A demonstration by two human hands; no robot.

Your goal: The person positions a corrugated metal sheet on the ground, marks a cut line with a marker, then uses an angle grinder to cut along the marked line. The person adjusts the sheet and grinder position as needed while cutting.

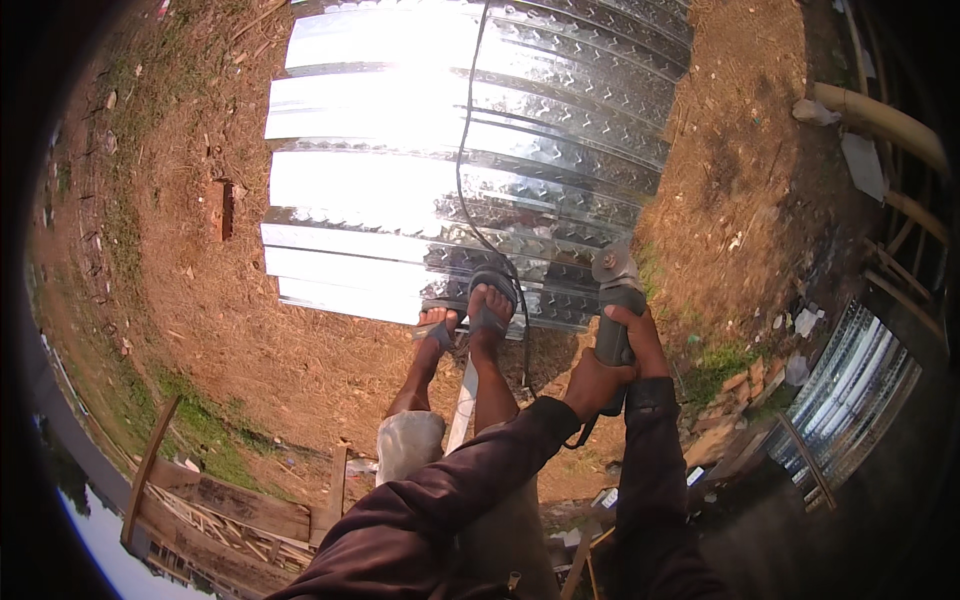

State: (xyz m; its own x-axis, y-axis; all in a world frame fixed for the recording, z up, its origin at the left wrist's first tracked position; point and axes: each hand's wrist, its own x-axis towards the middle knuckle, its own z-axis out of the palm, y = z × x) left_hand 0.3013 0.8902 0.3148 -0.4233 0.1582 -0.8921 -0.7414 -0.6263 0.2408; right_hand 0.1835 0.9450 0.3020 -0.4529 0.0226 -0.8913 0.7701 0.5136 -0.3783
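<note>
Both of my hands are closed round an angle grinder [616, 335], its grey body pointing away from me. My left hand [595, 382] wraps the rear of the body, while my right hand [642, 338] grips it further forward from the right side. The grinder's disc [609, 264] is over the near right edge of a large ribbed metal sheet [345, 165]. Whether the disc touches the metal, I cannot tell. A black cable [464, 160] runs across the sheet and past my feet. My sandalled foot [490, 305] rests at the sheet's near edge.
Bare brown ground [740, 180] with scattered litter lies right of the sheet. A smaller corrugated metal sheet [850, 385] lies at the right, near bamboo poles [880, 118]. A brick [222, 210] sits to the left. Wooden boards [235, 502] stand at the lower left.
</note>
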